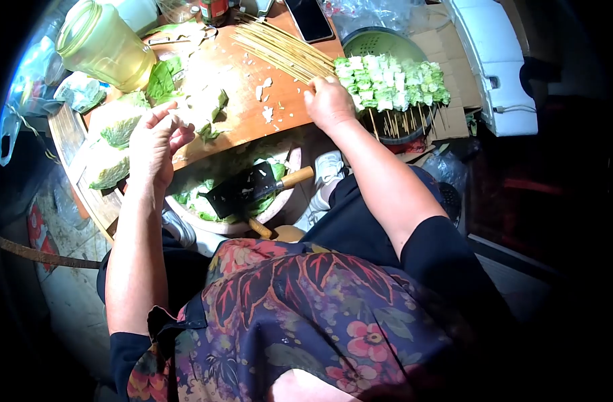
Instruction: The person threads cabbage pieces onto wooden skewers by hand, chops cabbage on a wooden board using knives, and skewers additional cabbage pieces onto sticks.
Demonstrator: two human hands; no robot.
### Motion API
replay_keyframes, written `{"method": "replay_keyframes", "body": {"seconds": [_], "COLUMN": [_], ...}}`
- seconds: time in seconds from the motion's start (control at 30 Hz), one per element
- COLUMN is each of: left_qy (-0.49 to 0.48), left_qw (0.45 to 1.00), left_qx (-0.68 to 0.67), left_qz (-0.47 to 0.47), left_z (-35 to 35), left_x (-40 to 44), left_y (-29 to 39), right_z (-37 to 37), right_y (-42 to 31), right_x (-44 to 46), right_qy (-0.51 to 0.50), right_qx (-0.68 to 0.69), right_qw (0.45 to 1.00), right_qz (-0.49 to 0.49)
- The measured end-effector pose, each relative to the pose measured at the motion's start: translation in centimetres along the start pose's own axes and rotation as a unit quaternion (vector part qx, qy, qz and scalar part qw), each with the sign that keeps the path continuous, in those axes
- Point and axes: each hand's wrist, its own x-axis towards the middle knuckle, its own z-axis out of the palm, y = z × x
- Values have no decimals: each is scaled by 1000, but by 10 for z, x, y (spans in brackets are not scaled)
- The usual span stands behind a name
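My left hand (155,142) is raised over the left part of the table, fingers curled and pinched; a pale bit shows near the fingertips, too small to name. Halved napa cabbage (116,127) lies beside that wrist, with loose cabbage leaves (209,110) to its right. My right hand (331,106) is closed at the near end of a bundle of bamboo skewers (283,48), its fingertips around a stick and partly hidden. Just right of it, skewered cabbage pieces (390,82) are lined up over a dark green basket (366,41), sticks pointing toward me.
Below the table edge, a cleaver (242,191) with a wooden handle rests across a tub (279,214) of cabbage. A plastic jar (108,47) of yellowish liquid stands back left. A phone (310,19) lies behind the skewers. A white foam box (491,67) stands far right.
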Motion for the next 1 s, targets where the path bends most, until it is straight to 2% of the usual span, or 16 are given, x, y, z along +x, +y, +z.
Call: {"method": "replay_keyframes", "body": {"seconds": [0.13,0.17,0.27,0.4,0.47,0.67,0.87,1.0], "left_qy": [6,5,4,-3,1,19,23,17], "left_qw": [1000,1000,1000,1000,1000,999,999,999], "left_qx": [-3,-2,0,8,2,-31,-35,-26], "left_qz": [-3,-6,-12,-17,-14,-20,-21,-17], "left_z": [-4,-6,-10,-11,-8,-3,-9,-8], "left_x": [2,2,2,2,-1,-3,1,1], "left_y": [1,0,-2,-5,-3,0,-2,-6], "right_z": [8,17,28,24,19,-11,-2,6], "right_y": [3,6,7,2,1,-15,-7,-9], "right_x": [8,12,13,12,14,15,7,3], "right_qy": [-67,-77,-34,-39,-90,-184,-113,-99], "right_qx": [-35,-48,-64,-70,-39,-80,-7,-27], "right_qw": [996,996,997,996,995,980,993,993], "right_qz": [46,27,-19,-31,9,10,-31,-65]}}
